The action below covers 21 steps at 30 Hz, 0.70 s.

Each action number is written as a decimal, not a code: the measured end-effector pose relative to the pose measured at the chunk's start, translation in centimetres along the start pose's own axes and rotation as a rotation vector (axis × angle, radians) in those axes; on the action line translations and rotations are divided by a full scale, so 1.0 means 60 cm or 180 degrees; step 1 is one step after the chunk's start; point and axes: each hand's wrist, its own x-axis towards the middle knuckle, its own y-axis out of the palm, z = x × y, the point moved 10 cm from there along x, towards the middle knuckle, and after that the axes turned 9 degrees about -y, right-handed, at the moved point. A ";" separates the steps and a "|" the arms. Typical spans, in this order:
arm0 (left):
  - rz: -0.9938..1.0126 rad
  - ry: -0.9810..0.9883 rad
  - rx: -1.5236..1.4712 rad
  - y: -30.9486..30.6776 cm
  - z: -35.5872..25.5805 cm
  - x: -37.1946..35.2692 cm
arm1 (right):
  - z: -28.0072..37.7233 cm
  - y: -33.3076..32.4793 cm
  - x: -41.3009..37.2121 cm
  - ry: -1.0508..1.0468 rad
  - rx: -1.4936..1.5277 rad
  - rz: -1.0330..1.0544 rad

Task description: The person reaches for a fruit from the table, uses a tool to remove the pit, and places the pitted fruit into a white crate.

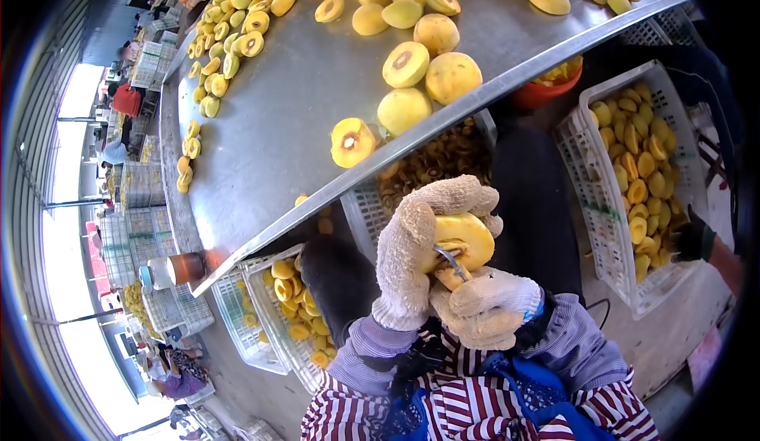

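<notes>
A halved yellow fruit [473, 235] is in my left hand [412, 239], whose gloved fingers wrap round its upper and left sides. My right hand [487, 306], also in a pale glove, is closed on a small tool [452, 262] with a curved metal end. That metal end touches the cut middle of the fruit, by the brown pit cavity. Both hands are close together over my lap, just below the metal table [269, 152]. On the table's near edge lie a cut fruit half [352, 142] and several whole-looking fruits [404, 111].
Under the table edge is a crate of brown pits [355, 218]. Crates of cut fruit stand at right [625, 271] and lower left [273, 314]. A red bowl [546, 93] sits beneath the table. Another person's dark-gloved hand [692, 237] is at the right crate.
</notes>
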 end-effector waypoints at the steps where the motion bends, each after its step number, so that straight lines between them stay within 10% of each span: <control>1: -0.0060 -0.0021 -0.0114 -0.004 0.000 -0.002 | -0.001 -0.009 0.003 -0.0016 -0.0178 -0.0301; 3: 0.0742 -0.0239 -0.1847 -0.002 0.036 0.025 | 0.009 -0.020 -0.012 -0.0188 -0.1007 -0.1339; 6: -0.0243 -0.0456 -0.1030 -0.038 0.041 -0.003 | 0.026 0.015 -0.002 -0.0138 -0.1991 -0.1268; 12: -0.2031 0.1186 0.0343 -0.291 -0.079 -0.125 | 0.037 0.007 -0.007 0.0021 -0.1717 -0.1517; 14: -0.3388 0.0655 0.2267 -0.427 -0.103 -0.189 | 0.040 -0.005 -0.004 0.0048 -0.1719 -0.1974; 16: -0.2519 0.1900 0.7105 -0.292 -0.124 -0.175 | 0.041 0.004 0.006 0.0222 -0.2505 -0.1710; 19: -0.2683 0.0949 0.3424 -0.274 -0.156 -0.117 | 0.045 0.002 0.012 0.0294 -0.2938 -0.1807; 21: -0.2336 0.0935 0.3468 -0.256 -0.164 -0.035 | 0.052 -0.003 0.010 0.0280 -0.3038 -0.1989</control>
